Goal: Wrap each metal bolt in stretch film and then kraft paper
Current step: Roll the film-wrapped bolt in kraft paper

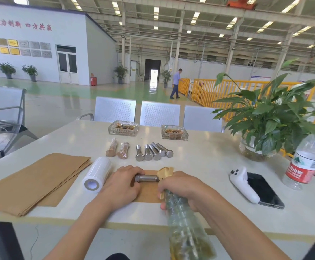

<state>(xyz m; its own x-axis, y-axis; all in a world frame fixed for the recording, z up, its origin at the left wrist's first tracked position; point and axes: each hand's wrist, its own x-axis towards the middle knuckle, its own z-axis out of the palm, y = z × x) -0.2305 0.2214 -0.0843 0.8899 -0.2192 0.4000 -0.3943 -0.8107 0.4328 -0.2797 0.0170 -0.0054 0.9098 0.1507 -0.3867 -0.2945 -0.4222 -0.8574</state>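
near the camera, a blurred strip of clear stretch film (186, 228), running from the bottom edge up into the right hand (179, 186), fingers curled round it and round a crumpled fold of kraft paper (165, 172). left hand (122, 182) curled over the head end of the metal bolt (146, 178), pinning it on a kraft sheet (147, 192) at the near middle of the worktop (209, 156). bolt lying flat, long axis left to right, hex head pointing left, shank end toward the right hand. likely risks: film slackening or bunching if tension drops; bolt rolling if the left grip eases; paper caught under the film. farther back, four bare bolts (153, 152) and two wrapped ones (117, 150); film roll (96, 175) just left of the left hand, beside a kraft stack (34, 182).
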